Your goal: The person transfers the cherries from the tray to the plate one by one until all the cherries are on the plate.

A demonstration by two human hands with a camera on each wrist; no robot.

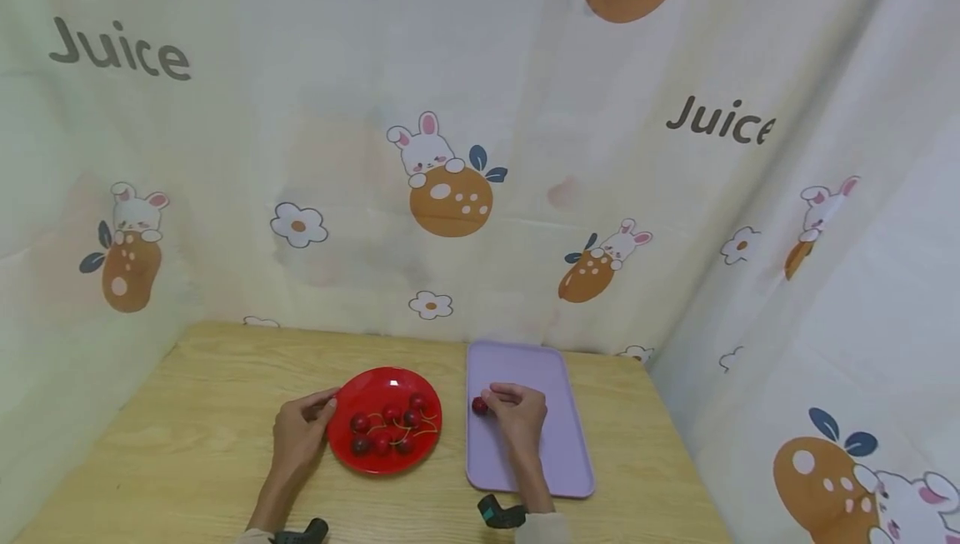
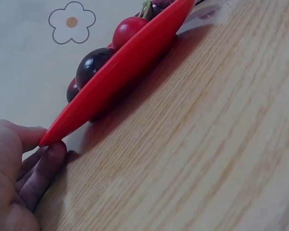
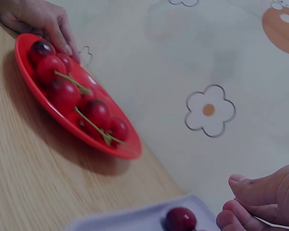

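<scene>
Left grip (image 1: 295,437), mine: pinching red plate (image 1: 373,390) by rim. Right grip (image 1: 521,412): at cherry (image 1: 478,405) on lilac tray (image 1: 528,365); whether pinching, I cannot tell. Cherry: likely light, slippery, bruisable; hold sides gently.

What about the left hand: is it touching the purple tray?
No, the left hand grips the red plate by its edge, apart from the purple tray.

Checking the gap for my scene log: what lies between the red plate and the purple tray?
Just a narrow strip of bare wooden tabletop separates the red plate from the purple tray; the head view shows this.
</scene>
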